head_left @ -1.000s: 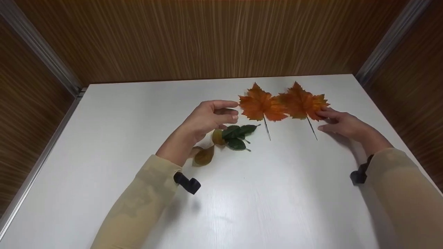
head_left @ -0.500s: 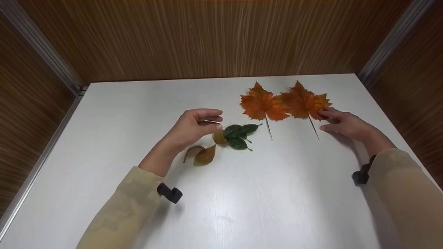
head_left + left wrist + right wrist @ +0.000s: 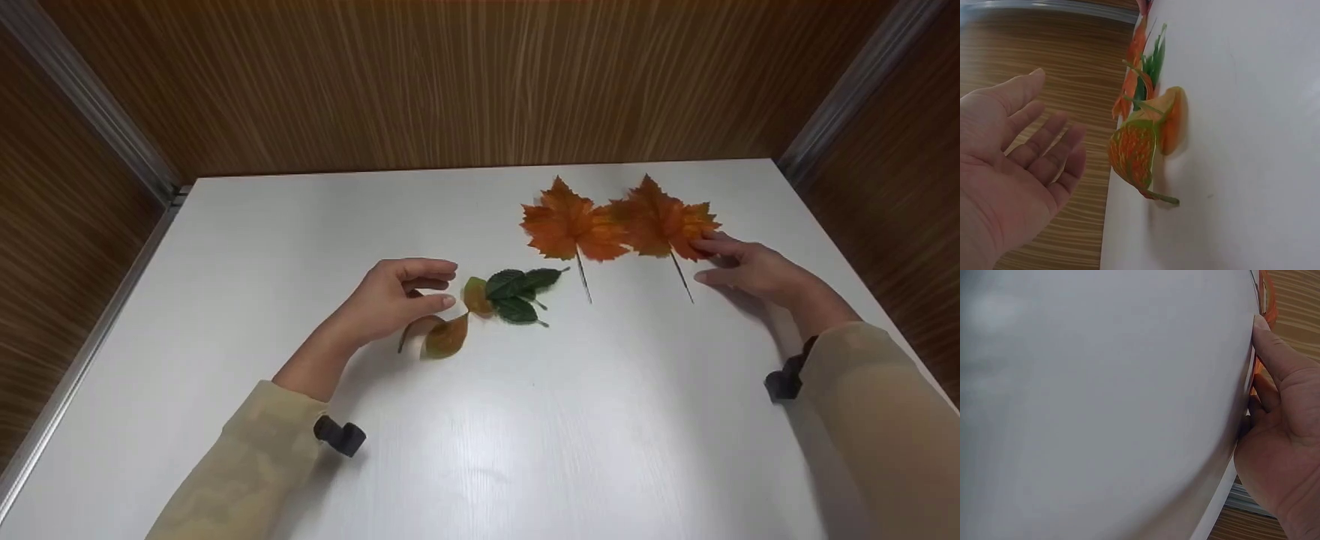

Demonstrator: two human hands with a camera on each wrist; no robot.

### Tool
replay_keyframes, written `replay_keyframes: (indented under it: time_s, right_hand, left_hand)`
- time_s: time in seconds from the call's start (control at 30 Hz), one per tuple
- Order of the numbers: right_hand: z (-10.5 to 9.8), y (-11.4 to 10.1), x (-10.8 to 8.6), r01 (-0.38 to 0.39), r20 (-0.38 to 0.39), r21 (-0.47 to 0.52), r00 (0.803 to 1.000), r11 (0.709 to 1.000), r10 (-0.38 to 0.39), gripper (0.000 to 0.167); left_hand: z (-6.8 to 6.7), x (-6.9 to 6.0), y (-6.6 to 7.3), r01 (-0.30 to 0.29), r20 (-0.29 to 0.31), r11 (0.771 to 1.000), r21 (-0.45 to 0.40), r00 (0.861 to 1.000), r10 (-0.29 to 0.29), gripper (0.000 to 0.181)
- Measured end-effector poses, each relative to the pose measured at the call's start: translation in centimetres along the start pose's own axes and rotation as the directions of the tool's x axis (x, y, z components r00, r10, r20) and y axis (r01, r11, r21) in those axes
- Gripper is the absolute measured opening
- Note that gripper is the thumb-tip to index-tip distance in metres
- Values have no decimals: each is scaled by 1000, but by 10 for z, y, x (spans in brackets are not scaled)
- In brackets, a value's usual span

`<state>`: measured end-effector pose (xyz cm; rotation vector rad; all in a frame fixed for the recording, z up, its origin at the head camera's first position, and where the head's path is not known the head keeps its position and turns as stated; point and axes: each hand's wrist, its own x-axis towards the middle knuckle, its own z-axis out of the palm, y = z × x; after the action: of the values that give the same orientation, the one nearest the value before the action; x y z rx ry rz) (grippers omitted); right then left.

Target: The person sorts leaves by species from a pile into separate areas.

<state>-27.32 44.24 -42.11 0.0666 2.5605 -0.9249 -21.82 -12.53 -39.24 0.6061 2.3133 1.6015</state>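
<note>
My left hand (image 3: 390,300) hovers over the left end of a leaf cluster, its fingers loosely extended around nothing. Below it lies a curled orange-brown leaf (image 3: 447,337), partly hidden; a yellow-green leaf (image 3: 475,294) sits just beyond the fingertips. In the left wrist view, the palm (image 3: 1016,157) is apart from a speckled orange leaf (image 3: 1133,152). Dark green leaves (image 3: 517,296) join the cluster on the right. My right hand (image 3: 757,274) rests its fingertips on the edge of the right orange maple leaf (image 3: 656,217). Its twin, the left maple leaf (image 3: 566,225), overlaps or touches it.
Everything lies on a white table (image 3: 525,435). A wood-grain panel (image 3: 450,90) rises behind it, with side panels and metal corner strips at left and right. Both maple leaves have thin dark stems pointing toward the front.
My left hand has moved left and toward the front, away from the left maple leaf and past the green leaves. The right hand stays at the right maple leaf; the leaves have not visibly moved.
</note>
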Motion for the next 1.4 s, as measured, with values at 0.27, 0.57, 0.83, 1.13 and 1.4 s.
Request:
replay_keyframes:
  time_s: [0.27,0.57,0.83,1.13,1.4]
  right_hand:
    - [-2,3,1,-2,-1,-32,1000,999,2,94]
    - [-2,3,0,-2,-7,-48,1000,999,1,92]
    - [0,2,-1,4,-4,-41,1000,999,-4,91]
    - [1,2,-1,7,-2,-44,1000,999,-7,91]
    - [0,-1,-2,1,3,-36,1000,999,-1,90]
  left_hand:
    - [-13,-10,-18,45,66,998,35,997,-47,48]
    - [-17,-12,-32,90,106,995,49,990,-95,44]
    - [-19,-16,-45,156,79,987,41,984,-159,42]
    - [-20,-15,-49,128,75,991,43,989,-131,42]
    - [-20,-14,-50,113,81,993,36,990,-116,41]
